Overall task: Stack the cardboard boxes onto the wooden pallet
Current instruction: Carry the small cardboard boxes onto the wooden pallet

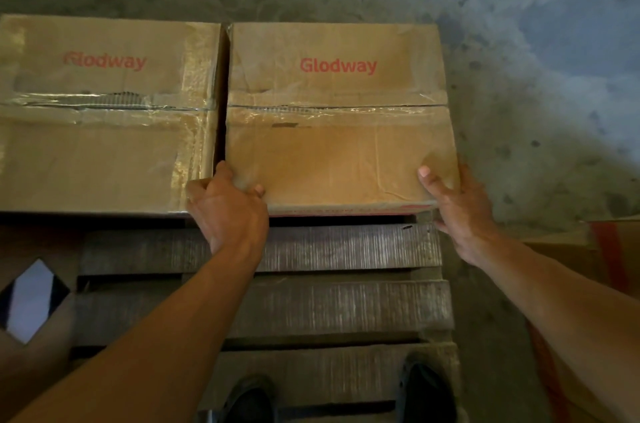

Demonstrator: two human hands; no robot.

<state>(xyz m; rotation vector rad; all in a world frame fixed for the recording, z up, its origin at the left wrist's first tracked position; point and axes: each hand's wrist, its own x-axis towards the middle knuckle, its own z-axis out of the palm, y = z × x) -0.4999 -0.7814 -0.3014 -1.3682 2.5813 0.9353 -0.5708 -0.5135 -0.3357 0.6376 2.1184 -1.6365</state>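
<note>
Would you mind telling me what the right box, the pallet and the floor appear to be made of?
Right box: brown cardboard, matte and creased, its seam under glossy clear tape. Pallet: rough, unfinished-looking wood; grain lines show on grey slats. Floor: probably bare concrete, mottled grey and dull.

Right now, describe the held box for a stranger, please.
At the far end of the wooden pallet, two boxes sit side by side. It is the right box, not the left box: the left hand and right hand hold its near corners.
</note>
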